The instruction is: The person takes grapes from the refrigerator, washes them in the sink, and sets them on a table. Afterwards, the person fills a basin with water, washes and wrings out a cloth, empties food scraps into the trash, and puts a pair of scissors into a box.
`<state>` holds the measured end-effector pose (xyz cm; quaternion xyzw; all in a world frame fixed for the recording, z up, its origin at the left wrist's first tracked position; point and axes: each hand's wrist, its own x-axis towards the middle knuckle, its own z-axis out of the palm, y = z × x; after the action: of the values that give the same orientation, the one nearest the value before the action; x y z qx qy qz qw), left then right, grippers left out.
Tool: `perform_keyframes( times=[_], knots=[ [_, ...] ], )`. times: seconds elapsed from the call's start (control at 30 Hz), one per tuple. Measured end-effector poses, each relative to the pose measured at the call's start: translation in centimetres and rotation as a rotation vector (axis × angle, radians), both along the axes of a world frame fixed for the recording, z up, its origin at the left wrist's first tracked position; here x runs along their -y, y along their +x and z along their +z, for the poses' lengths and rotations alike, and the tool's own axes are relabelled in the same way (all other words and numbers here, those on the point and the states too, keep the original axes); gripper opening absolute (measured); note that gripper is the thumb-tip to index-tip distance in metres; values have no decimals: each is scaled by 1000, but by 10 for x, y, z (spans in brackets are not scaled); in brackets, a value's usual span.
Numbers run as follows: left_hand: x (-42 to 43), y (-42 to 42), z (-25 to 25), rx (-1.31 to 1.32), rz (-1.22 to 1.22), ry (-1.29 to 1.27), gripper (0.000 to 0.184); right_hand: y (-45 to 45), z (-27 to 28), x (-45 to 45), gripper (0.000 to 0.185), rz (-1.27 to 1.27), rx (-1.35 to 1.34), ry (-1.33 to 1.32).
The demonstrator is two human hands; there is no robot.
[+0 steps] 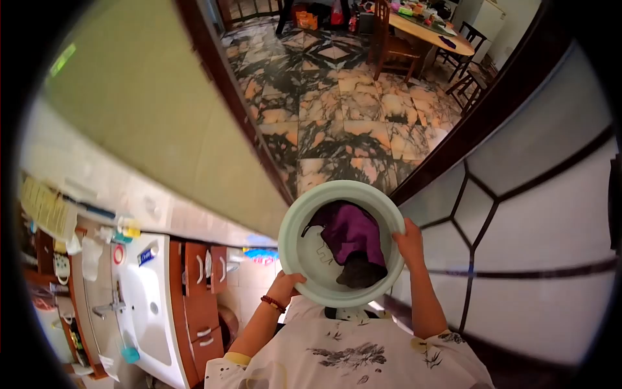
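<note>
While both hands hold it up in front of the body, the pale green basin (289, 243) is in mid-view, head cam, just this side of the doorway.

Head view: left hand (286, 284) grips basin at lower-left rim, thumb on top, other fingers mostly hidden; red bead bracelet (273, 303) on that wrist. Right hand (409, 243) grips rim at R side, thumb up, rest of fingers partly hidden. In basin: purple cloth (353, 230) w/ dark edging, bunched; dark cloth (360, 272) at its lower end, can't tell if same pc. Thin cord or strap (323, 251) lies L of purple cloth, on basin bottom.

Surroundings: L side, white sink (146, 305) w/ faucet (110, 305), blue-white tube (148, 255) near its far end, reddish-brown cabinet (202, 305) w/ pale handles. Thru doorway: marbled tile floor (324, 97), wood table (427, 31) w/ assorted items, chairs around. R side: white panel (544, 220) w/ dark lines. Patterned light shirt (350, 353) below basin.
</note>
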<state>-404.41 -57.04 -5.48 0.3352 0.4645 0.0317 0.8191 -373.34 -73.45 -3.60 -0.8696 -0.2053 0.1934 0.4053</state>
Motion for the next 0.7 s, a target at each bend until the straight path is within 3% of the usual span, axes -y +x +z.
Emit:
perform_keyframes(
  times=[0.27, 0.37, 0.6, 0.7],
  knots=[
    [-151, 208, 0, -17, -166, 214, 40, 164, -33, -82, 28, -147, 76, 137],
    [-206, 280, -11, 110, -120, 294, 39, 224, -32, -129, 26, -231, -15, 237],
    [-324, 423, 2, 155, -22, 251, 38, 376, 14, -267, 29, -193, -14, 187],
    [-376, 479, 10, 118, 72, 351, 32, 457, -10, -337, 30, -121, -28, 255]
  ],
)
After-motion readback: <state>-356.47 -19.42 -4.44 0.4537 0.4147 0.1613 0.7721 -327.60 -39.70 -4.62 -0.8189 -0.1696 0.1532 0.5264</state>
